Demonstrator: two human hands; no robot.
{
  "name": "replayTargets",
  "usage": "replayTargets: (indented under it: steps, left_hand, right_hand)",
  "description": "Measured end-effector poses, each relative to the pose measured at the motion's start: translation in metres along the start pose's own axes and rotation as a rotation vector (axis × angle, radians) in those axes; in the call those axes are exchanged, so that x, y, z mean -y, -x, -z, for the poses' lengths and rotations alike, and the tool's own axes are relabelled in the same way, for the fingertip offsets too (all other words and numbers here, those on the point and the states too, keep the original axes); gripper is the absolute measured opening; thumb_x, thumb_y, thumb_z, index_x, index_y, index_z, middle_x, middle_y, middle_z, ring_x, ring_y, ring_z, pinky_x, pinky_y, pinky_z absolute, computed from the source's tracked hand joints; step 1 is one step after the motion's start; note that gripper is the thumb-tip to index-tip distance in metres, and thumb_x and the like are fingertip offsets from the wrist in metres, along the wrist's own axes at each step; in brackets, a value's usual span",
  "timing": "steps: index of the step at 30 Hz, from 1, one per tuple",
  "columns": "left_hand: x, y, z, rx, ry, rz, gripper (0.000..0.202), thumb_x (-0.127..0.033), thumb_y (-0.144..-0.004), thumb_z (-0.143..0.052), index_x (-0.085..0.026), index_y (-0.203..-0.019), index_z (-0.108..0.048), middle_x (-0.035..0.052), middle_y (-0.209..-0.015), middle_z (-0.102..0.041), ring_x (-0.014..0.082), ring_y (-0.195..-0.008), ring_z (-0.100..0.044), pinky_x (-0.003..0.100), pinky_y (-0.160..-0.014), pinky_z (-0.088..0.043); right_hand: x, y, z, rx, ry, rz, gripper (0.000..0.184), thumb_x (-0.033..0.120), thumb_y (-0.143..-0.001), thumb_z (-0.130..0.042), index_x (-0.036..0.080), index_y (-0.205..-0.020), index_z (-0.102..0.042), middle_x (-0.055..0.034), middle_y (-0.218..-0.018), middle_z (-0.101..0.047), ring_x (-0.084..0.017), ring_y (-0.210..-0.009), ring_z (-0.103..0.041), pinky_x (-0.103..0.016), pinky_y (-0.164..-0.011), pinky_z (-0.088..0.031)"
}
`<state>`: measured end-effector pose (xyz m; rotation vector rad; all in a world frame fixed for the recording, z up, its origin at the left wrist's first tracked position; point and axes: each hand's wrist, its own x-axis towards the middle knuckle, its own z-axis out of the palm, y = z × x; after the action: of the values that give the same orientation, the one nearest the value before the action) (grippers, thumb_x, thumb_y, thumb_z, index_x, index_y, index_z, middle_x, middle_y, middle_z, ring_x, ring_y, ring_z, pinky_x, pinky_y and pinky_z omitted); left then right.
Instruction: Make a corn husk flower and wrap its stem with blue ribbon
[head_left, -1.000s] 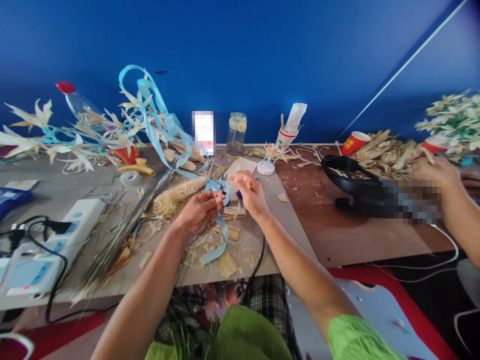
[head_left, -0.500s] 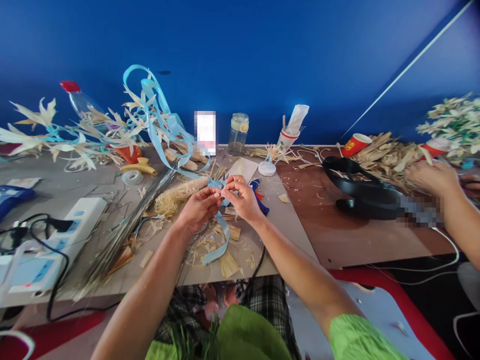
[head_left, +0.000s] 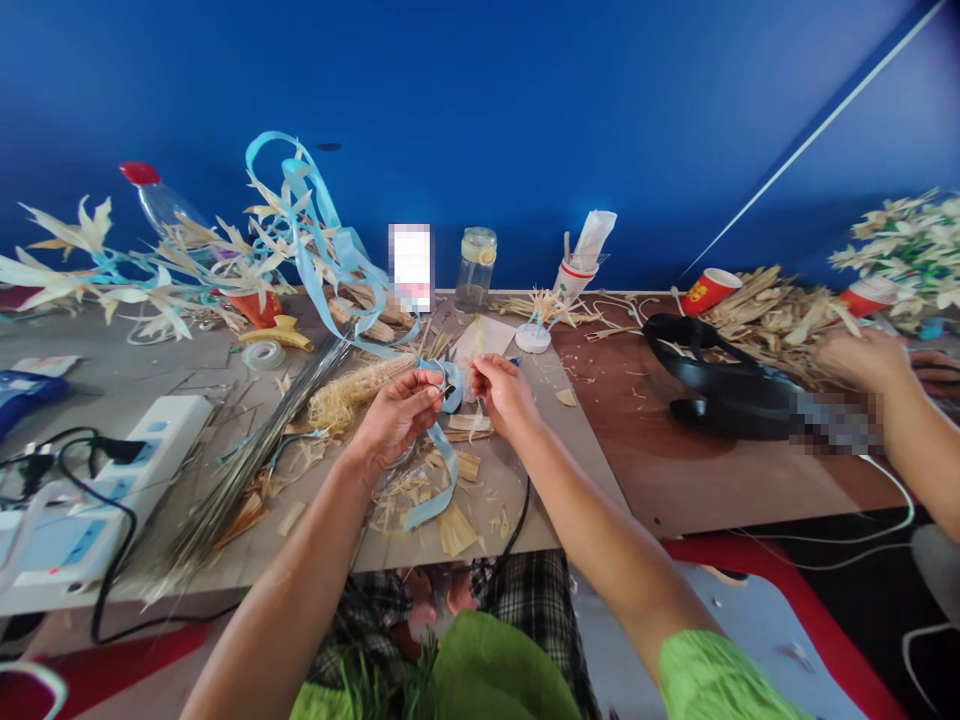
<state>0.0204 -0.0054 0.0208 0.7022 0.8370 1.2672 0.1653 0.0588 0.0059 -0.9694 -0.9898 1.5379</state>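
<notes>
Over the middle of the table, my left hand [head_left: 401, 410] is closed in a pinch. Something thin and dark shows at its fingertips, too small to name. My right hand [head_left: 508, 397], a short way to the right, is pinched as well; a pale, blurred sliver shows above its fingertips, and I cannot make out what it is. Light blue ribbon [head_left: 445, 470] hangs down between and below the hands onto the table. A dried corn cob [head_left: 367, 390] with stringy fibres lies just left of my left hand. Scraps of corn husk [head_left: 457, 528] are scattered beneath.
A bundle of thin wires [head_left: 262, 450] and a white power strip [head_left: 161, 440] lie to the left. Behind stand a clear bottle [head_left: 475, 275] and a round white stand [head_left: 532, 340]. At right are a black headset [head_left: 727, 405] and another person's hand [head_left: 862, 360].
My right hand has moved right, away from my left hand, so a gap now shows between the fingertips. My left hand has stayed nearly in place.
</notes>
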Motion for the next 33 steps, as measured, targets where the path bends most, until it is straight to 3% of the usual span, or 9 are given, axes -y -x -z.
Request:
replayTargets:
  steps: [4, 7, 13, 18, 25, 33]
  left_hand:
    - [-0.001, 0.000, -0.001, -0.006, 0.026, -0.051, 0.028, -0.023, -0.064, -0.077, -0.016, -0.081, -0.057, -0.0033, -0.059, -0.055, 0.0044, -0.048, -0.048, 0.013, -0.042, -0.033]
    - [-0.002, 0.000, 0.000, -0.036, 0.021, -0.055, 0.029, -0.023, -0.063, -0.078, -0.016, -0.080, -0.055, -0.0039, -0.059, -0.055, 0.0049, -0.048, -0.049, 0.014, -0.044, -0.035]
    - [0.003, -0.002, 0.001, -0.005, -0.057, -0.082, 0.028, -0.025, -0.065, -0.077, -0.016, -0.077, -0.054, -0.0027, -0.058, -0.057, 0.0048, -0.047, -0.048, 0.014, -0.044, -0.034]
    - [0.006, -0.003, 0.000, 0.001, -0.103, -0.084, 0.028, -0.026, -0.065, -0.076, -0.017, -0.077, -0.053, -0.0024, -0.058, -0.057, 0.0051, -0.046, -0.047, 0.016, -0.043, -0.031]
    - [0.006, -0.001, -0.002, 0.035, -0.127, -0.050, 0.031, -0.028, -0.063, -0.078, -0.016, -0.076, -0.052, -0.0040, -0.055, -0.054, 0.0036, -0.042, -0.040, 0.016, -0.041, -0.025]
    - [0.001, 0.000, -0.001, 0.023, -0.049, -0.011, 0.027, -0.028, -0.066, -0.076, -0.016, -0.075, -0.053, -0.0030, -0.056, -0.054, 0.0040, -0.044, -0.042, 0.015, -0.042, -0.028]
  right_hand:
    - [0.011, 0.008, 0.001, 0.266, -0.036, -0.180, 0.032, 0.044, -0.062, -0.072, 0.015, -0.070, -0.061, 0.0037, -0.058, -0.052, -0.005, -0.045, -0.041, -0.020, -0.045, -0.028]
    - [0.014, 0.015, -0.002, 0.390, 0.012, -0.254, 0.032, 0.042, -0.062, -0.074, 0.013, -0.073, -0.065, 0.0039, -0.058, -0.052, -0.004, -0.044, -0.039, -0.020, -0.042, -0.024]
    - [0.011, 0.018, -0.008, 0.355, -0.060, -0.235, 0.029, 0.033, -0.057, -0.079, 0.013, -0.074, -0.066, 0.0048, -0.054, -0.053, -0.003, -0.043, -0.038, -0.018, -0.042, -0.024]
    - [0.011, 0.017, -0.008, 0.401, -0.118, -0.274, 0.028, 0.030, -0.055, -0.080, 0.013, -0.071, -0.064, 0.0031, -0.054, -0.057, -0.003, -0.042, -0.039, -0.017, -0.042, -0.025]
    - [0.012, 0.016, -0.008, 0.373, -0.171, -0.304, 0.026, 0.024, -0.054, -0.080, 0.014, -0.063, -0.058, 0.0046, -0.052, -0.052, -0.003, -0.043, -0.041, -0.017, -0.041, -0.026]
    - [0.013, 0.014, -0.007, 0.345, -0.216, -0.261, 0.026, 0.023, -0.055, -0.079, 0.015, -0.064, -0.056, 0.0070, -0.052, -0.046, -0.003, -0.044, -0.034, -0.019, -0.043, -0.024]
